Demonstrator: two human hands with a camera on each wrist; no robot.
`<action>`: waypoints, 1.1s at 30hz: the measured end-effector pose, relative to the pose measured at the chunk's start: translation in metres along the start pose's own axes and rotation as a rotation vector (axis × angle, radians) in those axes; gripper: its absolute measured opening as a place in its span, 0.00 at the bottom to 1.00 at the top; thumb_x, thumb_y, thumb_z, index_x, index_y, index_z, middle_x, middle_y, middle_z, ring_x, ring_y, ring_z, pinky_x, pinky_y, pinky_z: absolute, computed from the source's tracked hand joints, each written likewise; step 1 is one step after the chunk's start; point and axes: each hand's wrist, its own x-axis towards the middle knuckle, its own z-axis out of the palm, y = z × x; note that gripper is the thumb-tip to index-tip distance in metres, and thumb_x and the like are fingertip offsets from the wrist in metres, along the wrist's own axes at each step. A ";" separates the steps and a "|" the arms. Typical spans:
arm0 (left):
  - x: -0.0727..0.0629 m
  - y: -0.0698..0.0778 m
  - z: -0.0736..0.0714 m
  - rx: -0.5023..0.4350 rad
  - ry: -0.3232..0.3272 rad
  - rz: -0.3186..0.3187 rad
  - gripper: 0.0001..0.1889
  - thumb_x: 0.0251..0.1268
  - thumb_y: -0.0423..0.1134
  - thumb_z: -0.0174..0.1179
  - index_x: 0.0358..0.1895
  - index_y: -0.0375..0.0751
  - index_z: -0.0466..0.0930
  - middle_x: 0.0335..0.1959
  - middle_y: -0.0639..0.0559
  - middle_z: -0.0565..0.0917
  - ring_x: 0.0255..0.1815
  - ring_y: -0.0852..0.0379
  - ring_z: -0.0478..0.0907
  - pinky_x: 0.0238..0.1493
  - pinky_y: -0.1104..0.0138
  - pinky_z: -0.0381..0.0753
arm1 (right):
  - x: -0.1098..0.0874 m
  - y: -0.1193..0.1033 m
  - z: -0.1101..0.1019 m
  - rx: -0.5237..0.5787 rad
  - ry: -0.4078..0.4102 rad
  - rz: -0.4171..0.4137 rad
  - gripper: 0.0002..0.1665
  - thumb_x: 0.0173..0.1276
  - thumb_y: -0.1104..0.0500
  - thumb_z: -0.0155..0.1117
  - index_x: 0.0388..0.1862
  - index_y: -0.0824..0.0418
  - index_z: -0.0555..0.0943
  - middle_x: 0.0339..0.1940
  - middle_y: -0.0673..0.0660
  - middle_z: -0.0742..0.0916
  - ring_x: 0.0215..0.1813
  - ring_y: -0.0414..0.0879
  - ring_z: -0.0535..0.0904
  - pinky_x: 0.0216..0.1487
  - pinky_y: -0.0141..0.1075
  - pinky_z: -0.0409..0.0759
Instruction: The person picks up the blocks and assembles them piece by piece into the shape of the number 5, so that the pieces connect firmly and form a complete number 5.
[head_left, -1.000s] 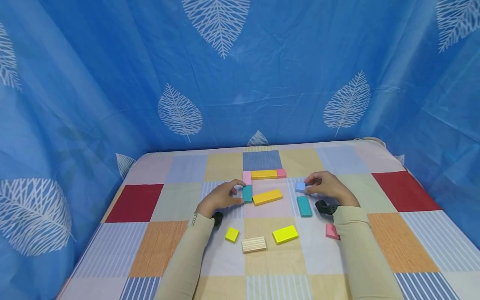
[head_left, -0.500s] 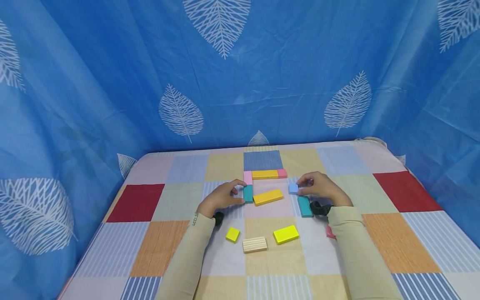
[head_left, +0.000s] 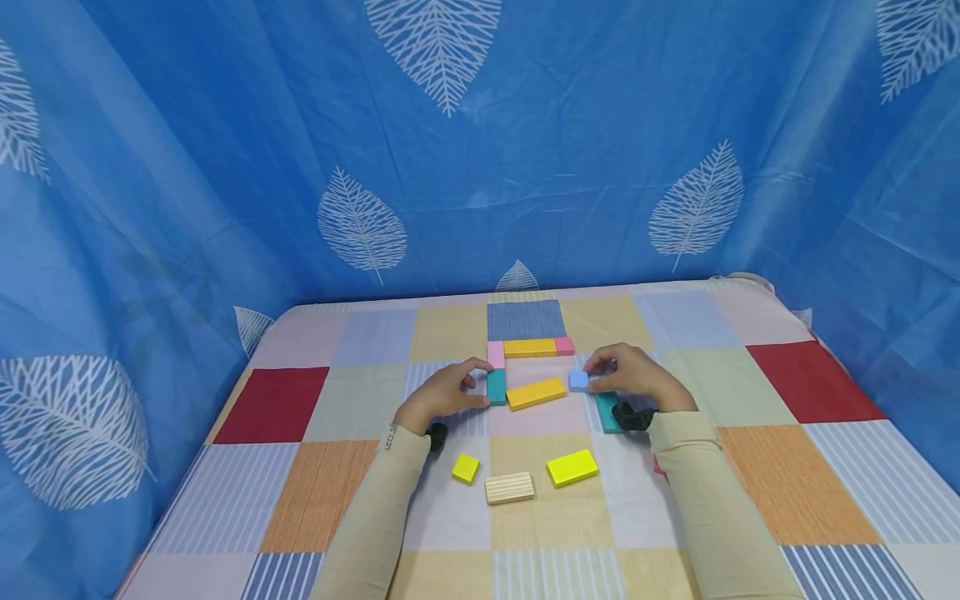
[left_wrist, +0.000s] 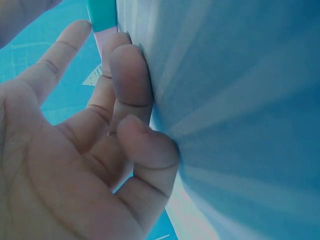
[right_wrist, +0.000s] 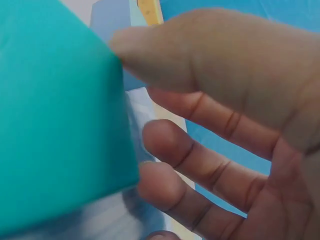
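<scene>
My left hand (head_left: 444,390) pinches a teal block (head_left: 497,387) by its two ends, thumb at the near end and index finger at the far end. In the left wrist view that teal block (left_wrist: 102,15) shows at the top, between index fingertip and thumb. A pink block (head_left: 496,354) adjoins its far end. My right hand (head_left: 630,373) pinches a small light blue block (head_left: 578,381) between thumb and fingers. Under the right wrist lies a second teal block (head_left: 608,412), partly covered; it looms large (right_wrist: 60,130) in the right wrist view.
An orange block (head_left: 529,348) and a rose block (head_left: 564,346) continue the row from the pink one. A loose orange block (head_left: 536,393) lies between the hands. Nearer are a yellow square (head_left: 466,469), a ridged wooden block (head_left: 509,488) and a yellow block (head_left: 572,468).
My right hand has slid the light blue block leftward across the cloth, closer to the loose orange block. The right wrist now covers part of the second teal block. My left hand stays put.
</scene>
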 end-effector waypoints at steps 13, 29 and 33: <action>0.000 0.002 -0.001 -0.006 0.000 0.000 0.30 0.72 0.38 0.74 0.74 0.51 0.77 0.59 0.39 0.83 0.55 0.44 0.79 0.61 0.51 0.84 | 0.000 -0.001 -0.004 0.018 -0.083 -0.074 0.11 0.65 0.66 0.78 0.44 0.69 0.86 0.38 0.57 0.85 0.42 0.50 0.75 0.47 0.43 0.79; 0.001 -0.001 -0.001 -0.008 0.000 0.007 0.29 0.72 0.38 0.74 0.74 0.51 0.77 0.60 0.38 0.83 0.56 0.43 0.79 0.61 0.51 0.83 | 0.001 -0.002 -0.002 0.015 -0.118 -0.069 0.10 0.66 0.67 0.78 0.43 0.67 0.87 0.38 0.56 0.86 0.44 0.51 0.75 0.49 0.43 0.79; 0.000 0.000 -0.001 -0.007 -0.002 0.010 0.29 0.72 0.37 0.74 0.74 0.50 0.77 0.60 0.38 0.83 0.56 0.43 0.79 0.61 0.51 0.83 | 0.001 -0.002 -0.002 0.024 -0.121 -0.083 0.10 0.65 0.67 0.78 0.43 0.68 0.87 0.38 0.56 0.86 0.43 0.51 0.75 0.47 0.42 0.79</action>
